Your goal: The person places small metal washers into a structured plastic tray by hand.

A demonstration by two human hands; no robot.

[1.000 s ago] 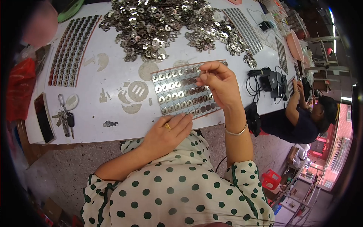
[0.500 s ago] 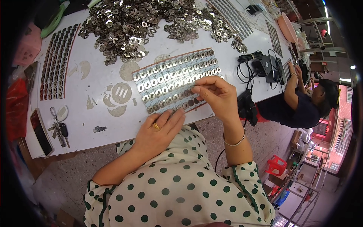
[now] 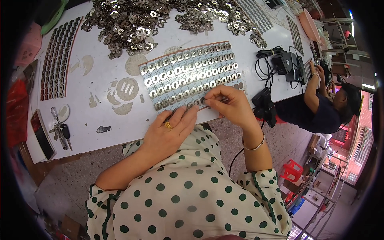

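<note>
In front of me lies a flat panel [image 3: 188, 76] set with rows of shiny silver metal pieces, each with a square dark centre. My left hand [image 3: 169, 130], with a gold ring, rests along the panel's near edge, fingers stretched out and tips on the last row. Just right of those tips, my right hand [image 3: 231, 106] pinches a small round metal piece [image 3: 203, 100] between thumb and finger, low over the near row. The fingertips partly cover this piece. A few darker round spots [image 3: 239, 86] show at the panel's right end.
A big heap of loose metal pieces [image 3: 128, 26] spreads behind the panel. Another filled panel [image 3: 60, 60] lies left, near keys [image 3: 61, 132] and a phone [image 3: 43, 136]. Black adapters with cables [image 3: 286, 66] sit right; beyond them a co-worker [image 3: 316, 106] handles another panel.
My right hand has lowered to the panel's near row, bringing the metal piece beside my left fingertips. The left hand stays on the near edge. The whole view has shifted slightly.
</note>
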